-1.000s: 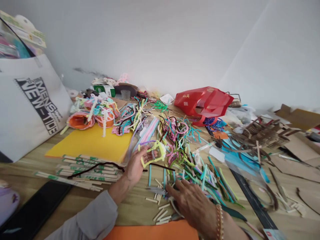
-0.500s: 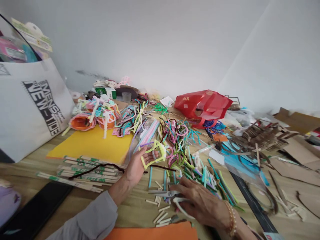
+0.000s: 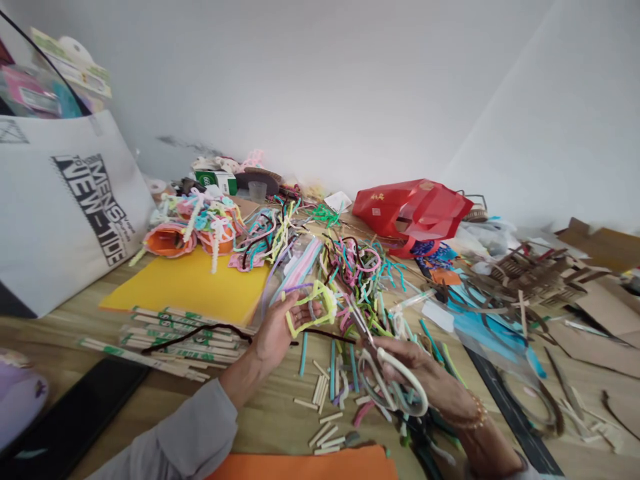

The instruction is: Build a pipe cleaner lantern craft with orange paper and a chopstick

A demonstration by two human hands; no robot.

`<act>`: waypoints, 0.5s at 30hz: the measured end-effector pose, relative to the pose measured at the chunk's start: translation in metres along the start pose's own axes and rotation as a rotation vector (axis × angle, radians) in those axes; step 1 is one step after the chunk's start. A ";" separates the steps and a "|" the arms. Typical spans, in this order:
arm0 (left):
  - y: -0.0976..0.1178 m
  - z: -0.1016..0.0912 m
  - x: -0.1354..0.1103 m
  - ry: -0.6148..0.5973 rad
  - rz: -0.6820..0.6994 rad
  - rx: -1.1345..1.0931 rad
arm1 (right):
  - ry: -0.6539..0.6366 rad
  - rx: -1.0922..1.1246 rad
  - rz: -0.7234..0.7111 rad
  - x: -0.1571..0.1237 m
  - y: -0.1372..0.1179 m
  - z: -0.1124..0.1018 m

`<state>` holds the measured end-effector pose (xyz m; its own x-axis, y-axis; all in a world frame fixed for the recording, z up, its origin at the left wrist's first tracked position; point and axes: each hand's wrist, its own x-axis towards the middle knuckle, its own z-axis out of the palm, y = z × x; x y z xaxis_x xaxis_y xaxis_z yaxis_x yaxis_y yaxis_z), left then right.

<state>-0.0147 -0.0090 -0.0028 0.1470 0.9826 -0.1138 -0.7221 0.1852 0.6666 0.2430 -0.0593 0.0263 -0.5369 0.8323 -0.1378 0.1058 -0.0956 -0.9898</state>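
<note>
A: In the head view, what is your left hand (image 3: pixel 273 337) doing?

B: It holds the yellow frame (image 3: pixel 330 307) of fuzzy stems, with a purple strip (image 3: pixel 299 288) along its top. Your thumb presses on the near corner; your other fingers curl behind, showing through the opening. The frame hangs above the table (image 3: pixel 270 417), over a dark brown stem (image 3: pixel 200 328).

A: And your right hand (image 3: pixel 427 373)?

B: Your fingers are closed around the scissors (image 3: pixel 387 359) near the pivot, the pale handle loops hanging toward you. I can't tell whether any finger goes through a loop. The blades point up and away, their tips near the frame's right end, apart from it.

A: What lies around your hands?

B: Between your forearms, turquoise lengths (image 3: pixel 333 361) and short wooden pieces (image 3: pixel 319 391) lie beyond an orange sheet (image 3: pixel 305 467). Paper-wrapped sticks (image 3: pixel 145 361) lie left of your left hand, and a tangle of colored stems (image 3: pixel 357 263) sits past the scissors.
</note>
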 end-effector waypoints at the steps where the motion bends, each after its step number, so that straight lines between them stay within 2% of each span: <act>1: 0.000 0.000 0.000 0.001 0.002 0.002 | 0.008 0.085 0.001 0.000 0.000 0.000; 7: 0.001 0.002 -0.002 0.002 0.004 0.005 | 0.179 0.498 0.000 0.006 -0.001 0.003; 9: 0.001 0.003 -0.003 0.002 0.003 -0.001 | 0.192 0.582 0.018 0.008 -0.003 0.003; 12: 0.001 0.004 -0.004 0.000 0.003 0.001 | 0.168 0.609 0.044 0.013 -0.009 0.002; 15: 0.001 0.006 -0.006 -0.005 0.003 0.011 | 0.142 0.557 -0.002 0.020 -0.014 0.005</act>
<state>-0.0127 -0.0144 0.0028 0.1484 0.9830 -0.1084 -0.7152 0.1824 0.6747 0.2268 -0.0439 0.0372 -0.4151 0.8943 -0.1673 -0.3725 -0.3349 -0.8655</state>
